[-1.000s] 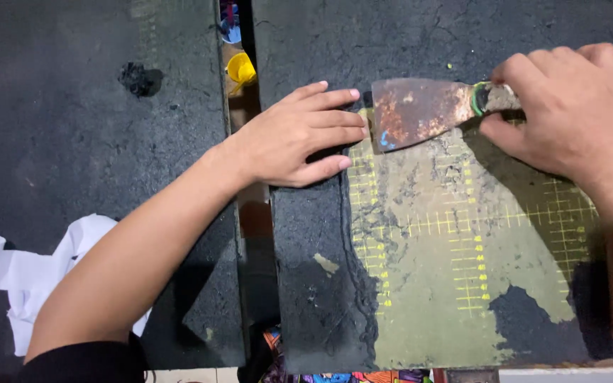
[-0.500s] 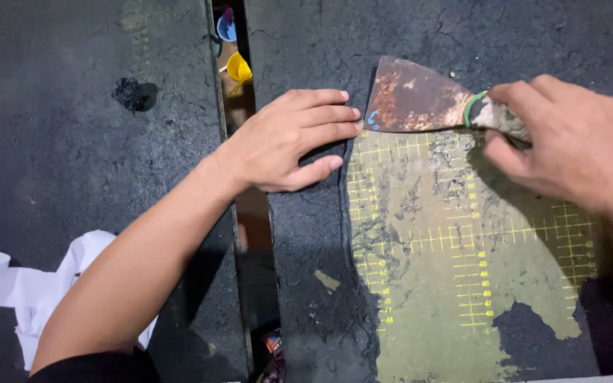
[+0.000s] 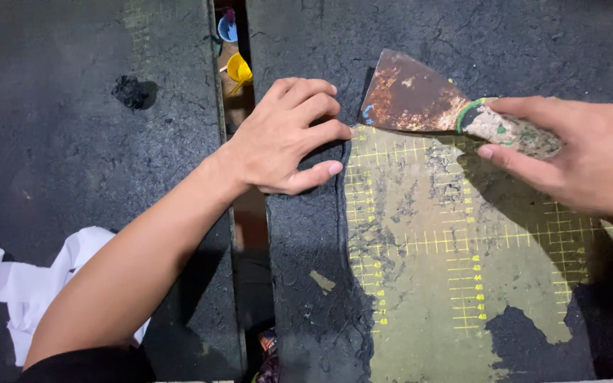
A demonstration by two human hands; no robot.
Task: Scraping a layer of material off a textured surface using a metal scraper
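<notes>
Gripping the paint-flecked handle of a rusty, wide-bladed metal scraper (image 3: 420, 96), right hand (image 3: 583, 159) with fingers curled and clamped around that handle, thumb pressed along its underside. Blade lying low against the black-coated cutting mat (image 3: 462, 284), its edge at the border where the crusted black layer meets the bared olive-green surface with yellow grid lines. Resting just beside the blade's left corner, left hand (image 3: 285, 138) palm down on the black crust, fingers bent and close together, tips pressing the mat, holding nothing. Left of a narrow gap, a second dark board (image 3: 72, 142) with crumpled white paper (image 3: 30, 291) at its lower edge. Down in the gap, a small yellow funnel (image 3: 239, 69).
</notes>
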